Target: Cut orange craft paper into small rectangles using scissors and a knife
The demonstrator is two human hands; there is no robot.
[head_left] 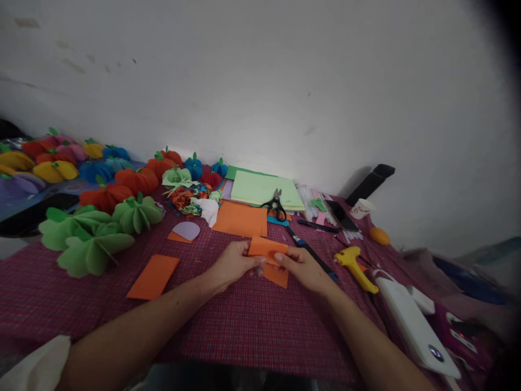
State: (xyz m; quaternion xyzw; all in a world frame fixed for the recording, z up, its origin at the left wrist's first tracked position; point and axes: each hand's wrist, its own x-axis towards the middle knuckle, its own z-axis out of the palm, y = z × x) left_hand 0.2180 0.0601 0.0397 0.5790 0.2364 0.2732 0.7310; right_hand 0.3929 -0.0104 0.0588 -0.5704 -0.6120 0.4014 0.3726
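Note:
Both hands meet over the red checked tablecloth (252, 320) and pinch a folded piece of orange paper (269, 259). My left hand (234, 263) grips its left edge with thumb and fingers closed. Its right side is gripped by my right hand (300, 267), thumb on top. The paper is bent over at the top and hangs a little below my fingers. Another orange rectangle (153, 276) lies flat to the left, and a larger orange sheet (241, 219) lies just beyond my hands.
Black scissors (275, 206) rest on light green sheets (264, 190). A yellow glue gun (356, 267), a pen (317, 225), a phone (341, 214) and a white device (413, 326) lie at the right. Paper pumpkins, green (91, 231), orange (122, 187) and other colours, line the left.

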